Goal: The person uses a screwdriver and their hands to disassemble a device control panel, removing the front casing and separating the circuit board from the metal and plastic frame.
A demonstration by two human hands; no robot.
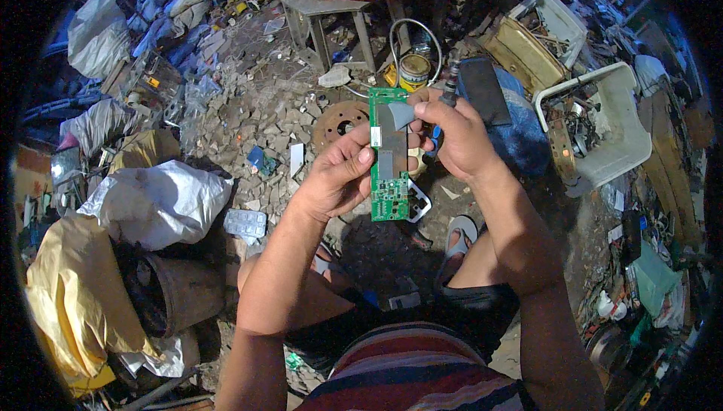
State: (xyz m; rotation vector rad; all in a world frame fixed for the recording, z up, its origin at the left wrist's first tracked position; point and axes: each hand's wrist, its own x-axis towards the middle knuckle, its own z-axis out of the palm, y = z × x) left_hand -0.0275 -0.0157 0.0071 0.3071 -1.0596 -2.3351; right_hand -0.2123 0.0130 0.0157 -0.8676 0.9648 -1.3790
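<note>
A long green circuit board (390, 185) with grey metal shields is held upright in front of me. My left hand (337, 178) grips its left edge, thumb across the board's face. My right hand (452, 136) pinches a grey foil-like piece (399, 114) that is partly peeled up from the board's upper end. The same hand also holds a tool with a dark shaft (450, 87) and a blue handle part below the fingers. My knees and a sandalled foot (457, 238) are below the board.
Broken debris covers the ground. A rusty round disc (337, 121) and a small paint tin (413, 71) lie beyond the board. White plastic crates (614, 129) of scrap stand at right, a grey stool (324, 19) at the back, white and yellow sacks (162, 200) and a dark bucket (181, 290) at left.
</note>
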